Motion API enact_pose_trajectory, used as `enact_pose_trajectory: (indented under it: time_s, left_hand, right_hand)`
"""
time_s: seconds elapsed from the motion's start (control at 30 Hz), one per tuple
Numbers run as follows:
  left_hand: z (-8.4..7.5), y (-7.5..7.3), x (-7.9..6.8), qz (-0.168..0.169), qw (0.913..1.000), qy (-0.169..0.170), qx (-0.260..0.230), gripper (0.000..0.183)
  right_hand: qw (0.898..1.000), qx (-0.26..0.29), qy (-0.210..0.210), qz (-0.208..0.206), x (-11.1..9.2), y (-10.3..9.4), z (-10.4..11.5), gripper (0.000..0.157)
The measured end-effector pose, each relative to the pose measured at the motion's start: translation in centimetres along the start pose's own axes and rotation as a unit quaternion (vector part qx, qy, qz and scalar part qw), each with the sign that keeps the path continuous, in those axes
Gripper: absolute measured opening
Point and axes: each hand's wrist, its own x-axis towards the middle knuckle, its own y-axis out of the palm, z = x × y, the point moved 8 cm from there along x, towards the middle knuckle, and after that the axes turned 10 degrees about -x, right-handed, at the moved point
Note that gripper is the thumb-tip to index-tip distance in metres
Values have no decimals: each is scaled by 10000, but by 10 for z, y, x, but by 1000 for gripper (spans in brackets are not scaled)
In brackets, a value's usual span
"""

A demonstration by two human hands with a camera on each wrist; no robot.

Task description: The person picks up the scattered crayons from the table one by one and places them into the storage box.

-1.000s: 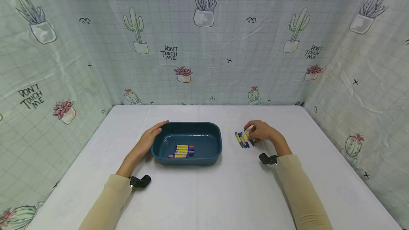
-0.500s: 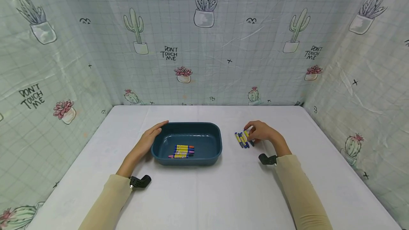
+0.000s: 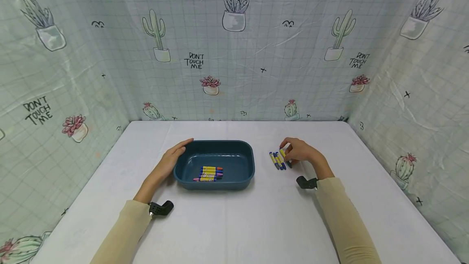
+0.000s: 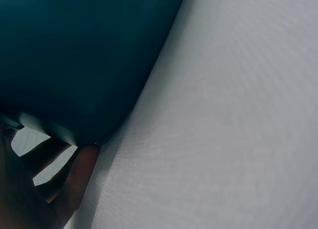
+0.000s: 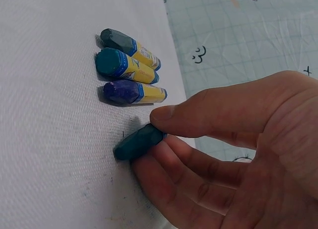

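Observation:
My right hand [image 3: 298, 150] pinches a dark green crayon [image 5: 139, 143] between thumb and fingers, low over the white table. Beside it on the table lie three more crayons in yellow wrappers: a purple crayon [image 5: 124, 92], a teal crayon [image 5: 112, 62] and a grey-green crayon [image 5: 119, 40]. With fairly straight fingers, my left hand [image 3: 169, 161] rests against the left side of a dark blue rectangular dish [image 3: 247, 162]. In the left wrist view its fingertips [image 4: 88, 154] touch the dish's outer wall. Several crayons [image 3: 210, 173] lie side by side inside the dish.
A white cloth covers the table [image 3: 234, 223]. Behind it and at both sides hangs a curtain [image 3: 256, 44] printed with cacti. Each wrist carries a small black camera, the left camera [image 3: 161, 208] near the dish's front left and the right camera [image 3: 307, 182] close over the table.
My right fingers have shifted slightly on the green crayon, covering more of its green end. The left hand, the dish and the other crayons have stayed in place.

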Motion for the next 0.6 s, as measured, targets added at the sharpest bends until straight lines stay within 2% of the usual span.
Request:
enact_pose_trajectory:
  time_s: [0.6]
  left_hand:
    - [1, 1, 1, -37, 9999, -32, -91, 47]
  right_hand:
    - [9999, -101, -19, 44, 0, 0, 1, 50]
